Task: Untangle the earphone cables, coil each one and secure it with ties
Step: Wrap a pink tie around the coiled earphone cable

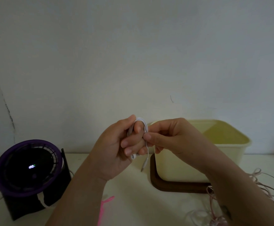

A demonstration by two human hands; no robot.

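Head view, one moment, items listed by place in the frame.

1. Left hand (pixel 116 144), centre of frame, raised above the table (pixel 133 193). Fingers curled inward; thumb up at the top. It holds the white earphone cable (pixel 143 124), which is looped in several turns round the fingers.

2. Right hand (pixel 170 136), just right of centre, touching the left hand's fingertips. Thumb and forefinger pinch the cable at the right edge of the coil; the other fingers are curled beneath.

3. White earphone cable, as above: coil held between the two hands, in front of the wall (pixel 133 54). One free strand hangs below the pinch and ends in a plug (pixel 144 166) above the table, not touching it. A small white end shows under the left hand's fingers; what it is cannot be told.

4. Cream tub (pixel 222 144), right of centre, behind the right hand, open at the top, standing on a brown tray (pixel 173 187).

5. Purple fan (pixel 27 168), lower left, on a black stand, a small lit display at its middle.

6. Pink ties (pixel 102 209), bottom centre, lying on the table between the forearms.

7. Pinkish cables (pixel 260 180), lower right, a loose tangle on the table, partly hidden by the right forearm.
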